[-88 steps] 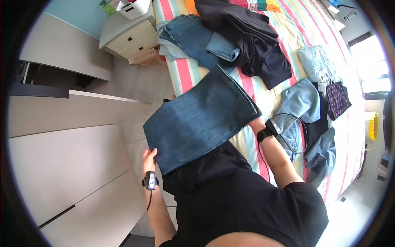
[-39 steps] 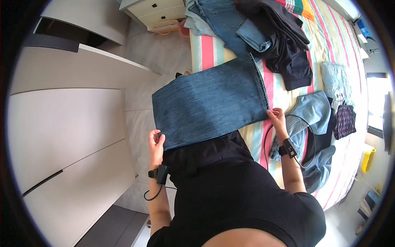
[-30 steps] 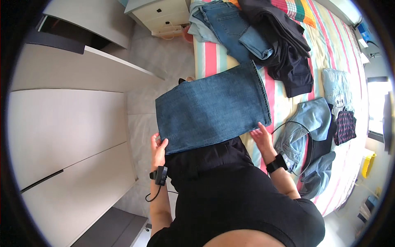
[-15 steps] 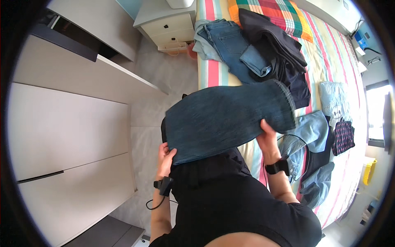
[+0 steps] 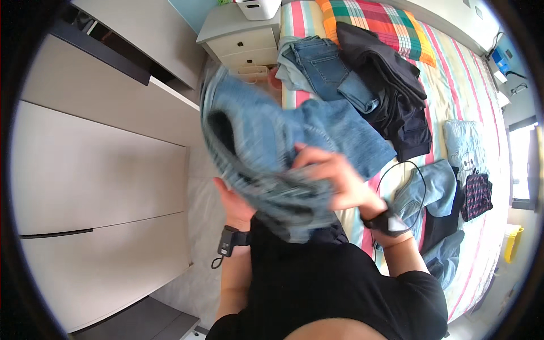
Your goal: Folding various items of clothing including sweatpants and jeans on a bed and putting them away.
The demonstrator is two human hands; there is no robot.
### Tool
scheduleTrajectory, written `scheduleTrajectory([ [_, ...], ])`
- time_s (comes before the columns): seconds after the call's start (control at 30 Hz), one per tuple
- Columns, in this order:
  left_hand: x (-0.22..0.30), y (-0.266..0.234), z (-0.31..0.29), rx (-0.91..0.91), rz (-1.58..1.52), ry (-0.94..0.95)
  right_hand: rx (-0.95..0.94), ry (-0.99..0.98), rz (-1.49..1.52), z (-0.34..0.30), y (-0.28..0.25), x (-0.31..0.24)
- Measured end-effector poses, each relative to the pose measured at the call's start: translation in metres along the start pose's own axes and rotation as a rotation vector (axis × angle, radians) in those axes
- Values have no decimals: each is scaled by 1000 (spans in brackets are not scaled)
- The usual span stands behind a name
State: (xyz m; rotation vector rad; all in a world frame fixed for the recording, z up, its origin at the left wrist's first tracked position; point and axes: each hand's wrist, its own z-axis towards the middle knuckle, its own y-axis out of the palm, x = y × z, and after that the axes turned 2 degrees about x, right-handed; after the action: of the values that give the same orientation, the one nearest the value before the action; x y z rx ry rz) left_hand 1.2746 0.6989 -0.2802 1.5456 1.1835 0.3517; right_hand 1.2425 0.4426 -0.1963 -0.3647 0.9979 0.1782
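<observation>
A pair of blue jeans [image 5: 258,133] hangs in front of my body, folded over and smeared by motion, with the dark opening of its waist toward the left. My right hand [image 5: 340,178] grips the denim near the middle, fingers bent over it. Beside the lower left edge of the jeans is my left hand [image 5: 233,203], its thumb pointing up; the fingers are hidden behind the cloth. One part of the jeans reaches right, over the edge of the striped bed [image 5: 447,90].
Folded jeans [image 5: 320,65] and dark trousers [image 5: 391,85] lie piled on the bed. Further right are light blue garments [image 5: 425,187] and a small dark patterned cloth [image 5: 477,195]. A plaid pillow [image 5: 377,25] rests at the far end. Left stand cabinets [image 5: 102,158] and a nightstand [image 5: 241,42].
The jeans have turned from a flat dark panel to a folded bundle with the lighter side showing. My right hand has moved left onto the middle of them.
</observation>
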Motion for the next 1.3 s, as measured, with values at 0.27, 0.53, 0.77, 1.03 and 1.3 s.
scheduleTrajectory([
  [0.27,100,-87,-25,411,1245,228,-554,299,-45,-82,152,101],
  [0.53,60,-63,-26,528,1666,482,469,740,-103,-124,59,135],
  [0.77,73,-74,-28,494,1567,514,878,955,-536,-217,-15,170],
  [1.03,99,-65,-13,543,1403,394,893,1044,-356,-247,-28,214],
  [1.3,109,-66,-4,493,1480,254,840,1136,-253,-248,-37,215],
])
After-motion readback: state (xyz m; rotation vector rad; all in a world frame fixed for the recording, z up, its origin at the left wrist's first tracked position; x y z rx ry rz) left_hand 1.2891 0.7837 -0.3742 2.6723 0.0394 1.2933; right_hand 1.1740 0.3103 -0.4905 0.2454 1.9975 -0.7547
